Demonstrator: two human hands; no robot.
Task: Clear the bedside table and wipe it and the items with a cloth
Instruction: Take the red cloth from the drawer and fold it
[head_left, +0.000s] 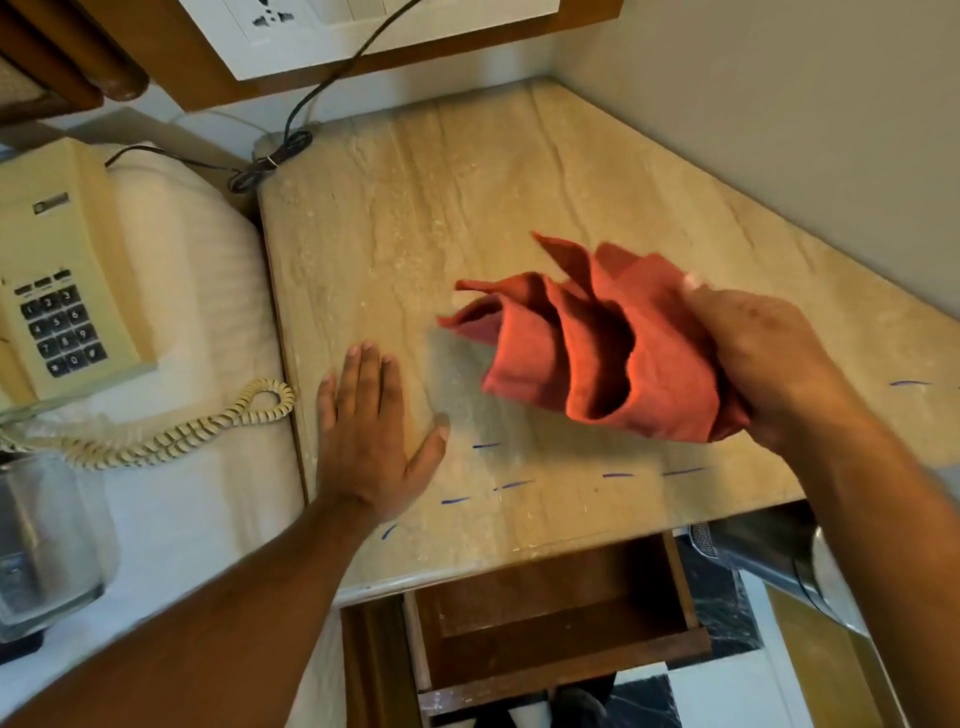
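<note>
The bedside table (415, 208) has a beige marble top with nothing standing on it. My right hand (763, 364) grips a bunched orange-red cloth (587, 343) and holds it over the right half of the top, folds hanging loose. My left hand (371, 431) lies flat, palm down, fingers apart, on the table's front left part. A beige push-button telephone (62, 270) with a coiled cord (176, 431) rests on the white bed to the left, beside a clear glass jar (47, 540).
A wooden drawer (550, 618) stands pulled out below the table's front edge. A black cable (280, 150) runs from the wall socket panel (322, 31) past the table's back left corner. A metallic object (758, 545) sits at the lower right. Walls bound the back and right.
</note>
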